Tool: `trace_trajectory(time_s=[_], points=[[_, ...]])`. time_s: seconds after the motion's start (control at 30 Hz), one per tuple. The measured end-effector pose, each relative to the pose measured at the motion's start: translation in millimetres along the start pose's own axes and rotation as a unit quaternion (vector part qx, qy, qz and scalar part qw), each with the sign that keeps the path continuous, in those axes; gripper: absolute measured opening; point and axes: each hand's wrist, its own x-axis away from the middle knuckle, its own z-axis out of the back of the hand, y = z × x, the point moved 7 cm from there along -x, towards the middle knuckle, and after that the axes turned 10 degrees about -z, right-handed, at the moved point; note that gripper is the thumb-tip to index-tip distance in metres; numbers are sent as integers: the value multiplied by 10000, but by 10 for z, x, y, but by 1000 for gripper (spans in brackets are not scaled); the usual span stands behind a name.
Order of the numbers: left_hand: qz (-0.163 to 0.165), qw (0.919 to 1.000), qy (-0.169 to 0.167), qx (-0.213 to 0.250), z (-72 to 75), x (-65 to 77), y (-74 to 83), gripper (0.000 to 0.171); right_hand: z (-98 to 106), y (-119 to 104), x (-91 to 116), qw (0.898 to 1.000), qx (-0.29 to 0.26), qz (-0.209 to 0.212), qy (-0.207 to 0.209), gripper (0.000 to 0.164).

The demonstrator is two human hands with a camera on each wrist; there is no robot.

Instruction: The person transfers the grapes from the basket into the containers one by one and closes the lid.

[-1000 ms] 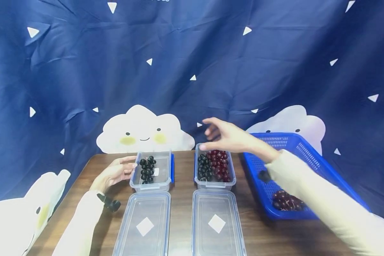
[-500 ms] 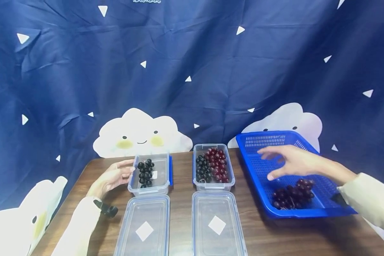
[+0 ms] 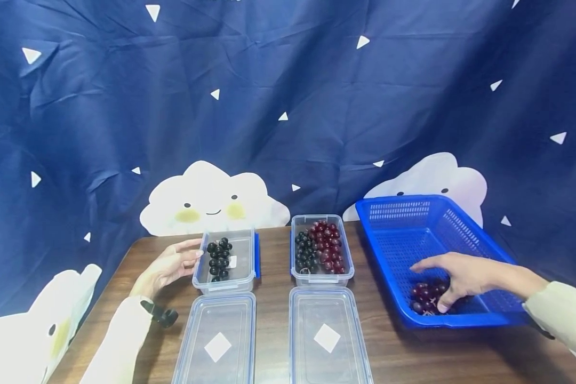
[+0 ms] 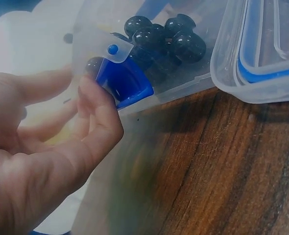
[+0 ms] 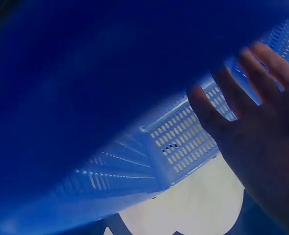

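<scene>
In the head view my left hand (image 3: 170,266) is at the left side of a clear lidless container (image 3: 242,266) holding a bunch of black grapes (image 3: 219,260). Its fingertips touch the wall by the blue latch (image 4: 122,83) in the left wrist view. My right hand (image 3: 470,277) reaches into a blue plastic basket (image 3: 391,277), thumb and fingers spread over dark red grapes (image 3: 424,296), which it partly hides. The right wrist view shows its fingers (image 5: 267,68) extended past the basket rim, the grapes out of sight.
A second clear container (image 3: 350,264) holds black grapes (image 3: 305,253) beside red grapes (image 3: 328,248). Two clear lids, a left lid (image 3: 237,341) and a right lid (image 3: 307,357), lie in front on the wooden table (image 3: 271,320). A blue cloth (image 3: 288,80) hangs behind.
My right hand has moved from above the second container rightward to the basket, then down onto the grapes there. My left hand stays at the left container.
</scene>
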Motion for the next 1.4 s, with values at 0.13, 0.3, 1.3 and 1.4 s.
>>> trace_trajectory(time_s=[0.13,0.3,1.3,1.4], points=[[-20,10000,12,5,-2,-8,-3,69,-78,63,0,9999,47,-82,-126,85],[21,10000,47,71,-11,-2,-14,68,-161,62,-14,9997,107,-17,-231,78],[67,9997,187,137,23,4,-79,71,-231,-68,-35,9910,1129,-173,697,57],[88,9997,187,156,29,-3,-79,71,-231,-67,-20,9897,1168,-179,813,57]])
